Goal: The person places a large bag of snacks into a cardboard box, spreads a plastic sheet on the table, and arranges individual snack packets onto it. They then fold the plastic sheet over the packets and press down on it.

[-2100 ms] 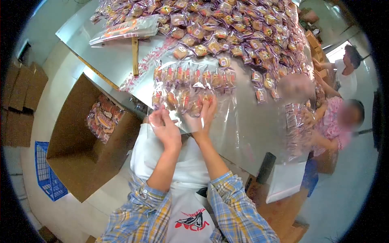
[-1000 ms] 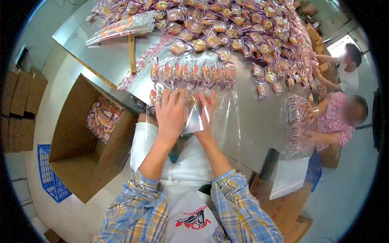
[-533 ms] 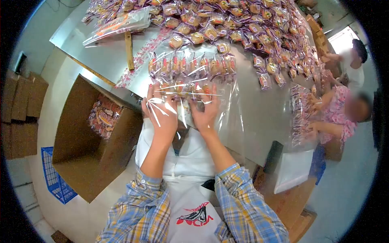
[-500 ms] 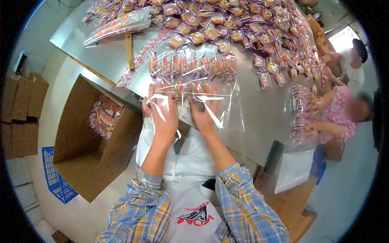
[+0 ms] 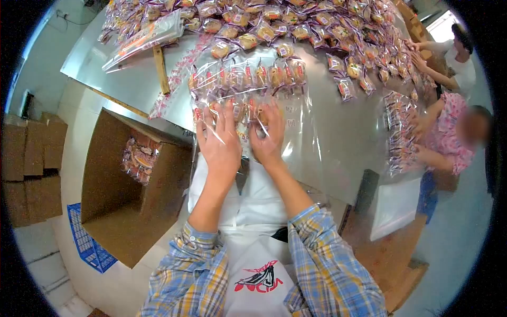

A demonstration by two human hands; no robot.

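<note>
Two rows of individually wrapped pastries [image 5: 248, 76] lie in a clear plastic bag [image 5: 303, 134] on the metal table in front of me. My left hand [image 5: 219, 148] rests on the left part of the nearer row, fingers extended and spread over the wrappers. At the right part of that row is my right hand [image 5: 268, 137], its fingers laid over the packs and its thumb apart on the near side. Glints of clear film cross the fingers of both hands. The hands hide much of the nearer row.
A heap of wrapped pastries [image 5: 317, 24] covers the table's far side. Flat printed bags [image 5: 142, 39] lie at far left. An open carton [image 5: 113, 211] stands left, above a blue crate [image 5: 87, 240]. At right, a person in pink [image 5: 449, 132] handles another filled bag [image 5: 401, 129].
The large film glints over my hands have shrunk, and my left fingers lie farther across the near row. The view has shifted slightly. A person at far right now reaches toward the heap.
</note>
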